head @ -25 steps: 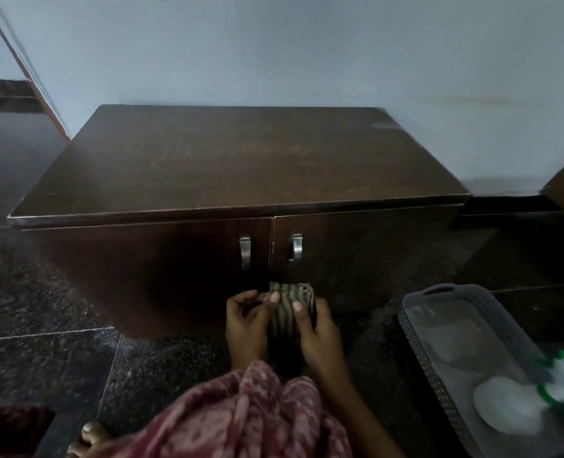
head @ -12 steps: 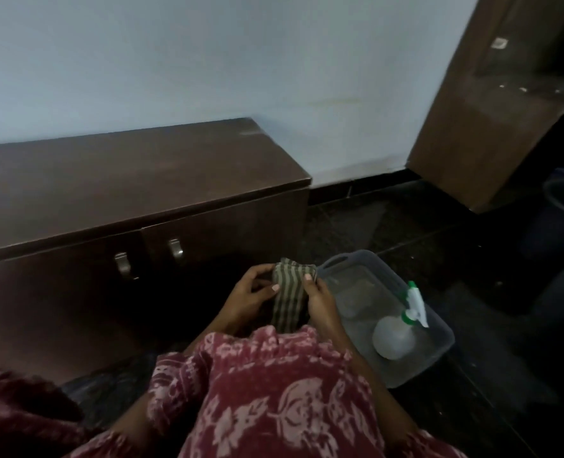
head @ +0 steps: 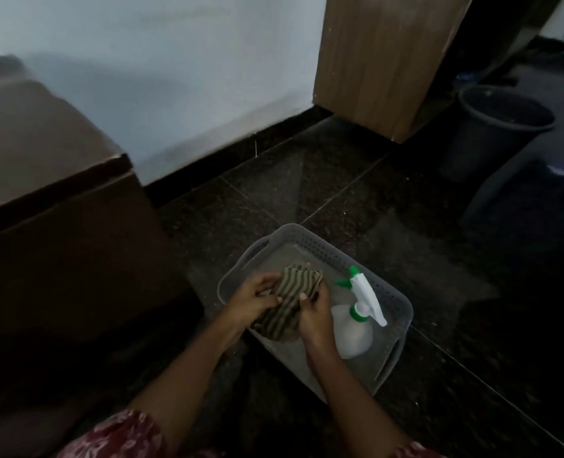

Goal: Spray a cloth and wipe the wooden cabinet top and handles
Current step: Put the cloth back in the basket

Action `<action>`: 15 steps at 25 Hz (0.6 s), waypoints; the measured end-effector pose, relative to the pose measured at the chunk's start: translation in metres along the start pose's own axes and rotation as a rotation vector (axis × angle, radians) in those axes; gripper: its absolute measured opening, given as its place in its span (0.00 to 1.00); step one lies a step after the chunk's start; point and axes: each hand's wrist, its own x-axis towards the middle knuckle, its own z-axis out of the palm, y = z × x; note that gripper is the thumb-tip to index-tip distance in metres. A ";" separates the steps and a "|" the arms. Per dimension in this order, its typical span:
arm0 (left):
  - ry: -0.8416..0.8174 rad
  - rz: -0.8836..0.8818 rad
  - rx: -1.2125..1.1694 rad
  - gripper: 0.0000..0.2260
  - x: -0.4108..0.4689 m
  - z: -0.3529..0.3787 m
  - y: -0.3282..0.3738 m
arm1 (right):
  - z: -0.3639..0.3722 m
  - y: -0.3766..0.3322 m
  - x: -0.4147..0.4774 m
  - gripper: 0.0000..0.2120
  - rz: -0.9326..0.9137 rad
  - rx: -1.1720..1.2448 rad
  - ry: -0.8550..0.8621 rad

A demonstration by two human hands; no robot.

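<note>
A green-and-beige striped cloth is held between my left hand and my right hand, over the near left part of a clear perforated plastic basket on the floor. A white spray bottle with a green-and-white trigger head lies in the basket just right of my right hand. The dark wooden cabinet fills the left of the view; only its right end and part of its top show, and its handles are out of frame.
Dark polished stone floor surrounds the basket. A lighter wooden panel stands against the white wall at the upper right. A dark bucket sits on the floor at far right. My patterned red garment shows at the bottom edge.
The view swung right, away from the cabinet front. Both hands carried the striped cloth from in front of the cabinet doors to over the basket.
</note>
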 end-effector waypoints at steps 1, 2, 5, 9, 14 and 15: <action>-0.051 -0.007 0.057 0.20 0.018 -0.001 -0.008 | 0.005 0.007 0.016 0.26 0.013 -0.031 0.024; -0.082 -0.014 0.095 0.21 0.034 -0.002 -0.017 | 0.009 0.015 0.029 0.27 0.027 -0.065 0.039; -0.108 0.028 0.168 0.22 0.074 0.001 -0.041 | 0.021 0.040 0.058 0.29 0.087 -0.115 0.109; -0.088 0.026 0.185 0.24 0.093 0.012 -0.065 | 0.027 0.059 0.070 0.30 0.100 -0.203 0.142; -0.003 0.119 0.556 0.23 0.097 0.023 -0.084 | 0.021 0.064 0.069 0.33 0.187 -0.479 0.131; -0.022 0.113 0.651 0.24 0.097 0.022 -0.086 | 0.020 0.063 0.067 0.34 0.190 -0.525 0.111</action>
